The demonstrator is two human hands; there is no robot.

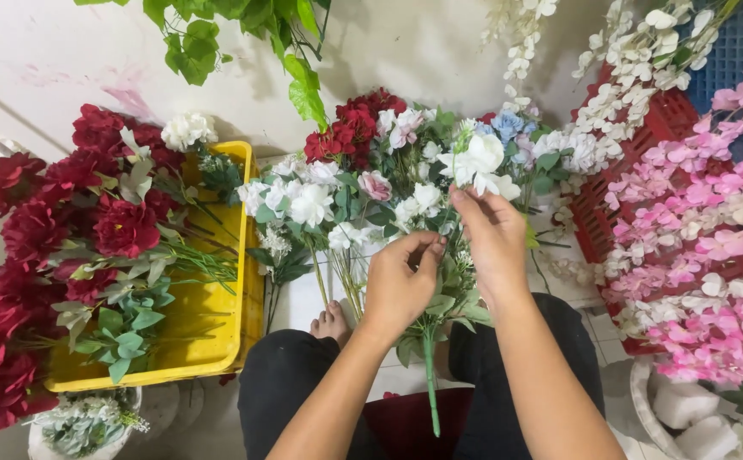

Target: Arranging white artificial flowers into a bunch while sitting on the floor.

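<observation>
Over the lap, above the tiled floor: both hands worked at one artificial flower bunch.
Flower bunch: white blooms with green leaves on a green stem, held upright between the two hands.
Long axis: it ran near vertical in the view, the stem end pointing down toward the lap, the blooms pointing up toward the wall.
Left hand: fingers curled and pressed together around the upper stems, thumb and forefinger pinching just under the leaves.
Right hand: fingertips pinched on the base of a white bloom at the top of the bunch.
Bunch relative to grip: the bare stem hung well below the left hand; the bloom stood just above the right fingertips.
Mixed bouquet: red, white, pink and blue flowers lay on the floor behind the hands.
Yellow crate: at the left edge of the floor, holding dark red flowers.
Red crate: at the right, with pink blossom sprays lying over it.
</observation>
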